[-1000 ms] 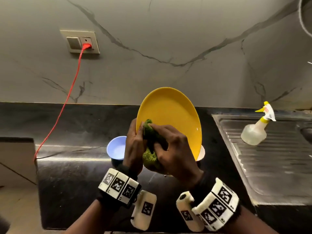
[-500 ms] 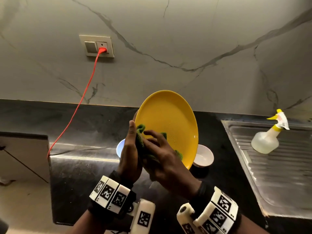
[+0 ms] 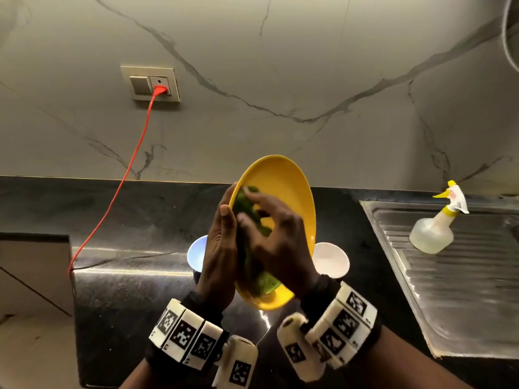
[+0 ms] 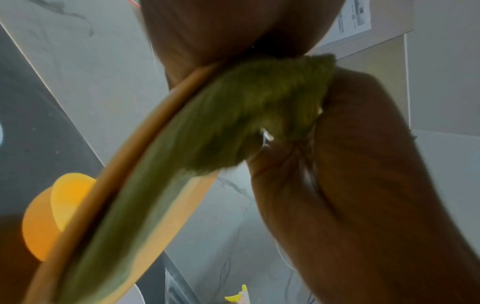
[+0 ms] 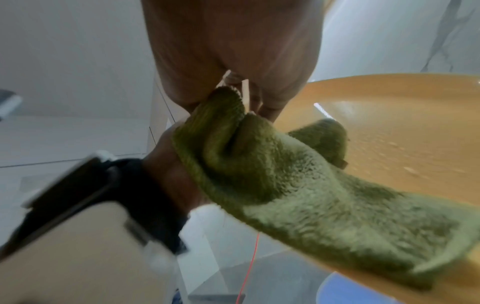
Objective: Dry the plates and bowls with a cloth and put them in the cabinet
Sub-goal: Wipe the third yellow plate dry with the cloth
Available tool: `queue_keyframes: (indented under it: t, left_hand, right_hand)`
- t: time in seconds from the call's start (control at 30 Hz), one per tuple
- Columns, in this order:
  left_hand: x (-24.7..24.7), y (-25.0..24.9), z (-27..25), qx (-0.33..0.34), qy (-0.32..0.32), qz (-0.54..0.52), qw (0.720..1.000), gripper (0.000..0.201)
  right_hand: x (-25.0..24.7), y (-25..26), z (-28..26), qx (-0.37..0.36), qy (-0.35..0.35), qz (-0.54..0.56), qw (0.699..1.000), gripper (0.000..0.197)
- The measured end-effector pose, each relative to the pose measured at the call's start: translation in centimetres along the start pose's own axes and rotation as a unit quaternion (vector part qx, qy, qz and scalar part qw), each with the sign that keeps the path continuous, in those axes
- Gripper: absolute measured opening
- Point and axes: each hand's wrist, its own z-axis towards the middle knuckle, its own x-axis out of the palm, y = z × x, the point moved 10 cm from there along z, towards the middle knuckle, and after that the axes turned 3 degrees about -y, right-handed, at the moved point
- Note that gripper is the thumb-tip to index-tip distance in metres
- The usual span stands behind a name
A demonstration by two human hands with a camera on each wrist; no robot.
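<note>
Dark counter (image 3: 126, 290) ran below marble wall. Frame centre: left hand (image 3: 219, 256) clasped yellow plate (image 3: 283, 197) by its rim, tilted upright; right hand (image 3: 278, 248) bunched green cloth (image 3: 266, 282) against its face. Plate probably light, rigid, wet-slick; rim grip safest.

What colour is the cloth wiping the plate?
Green, a fuzzy olive-green cloth; clearest in the right wrist view.

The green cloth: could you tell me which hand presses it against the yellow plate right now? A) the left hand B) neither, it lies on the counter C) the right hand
C: the right hand holds the green cloth against the yellow plate, whose edge the left hand grips.
</note>
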Motion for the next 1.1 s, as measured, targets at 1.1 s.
queue_keyframes:
  t: [1.1]
  left_hand:
    - [-0.8,1.9,-0.3,0.009,0.046,0.061,0.997,0.063]
  right_hand:
    - [-1.0,-2.0,-1.1,0.027,-0.069,0.033,0.997,0.028]
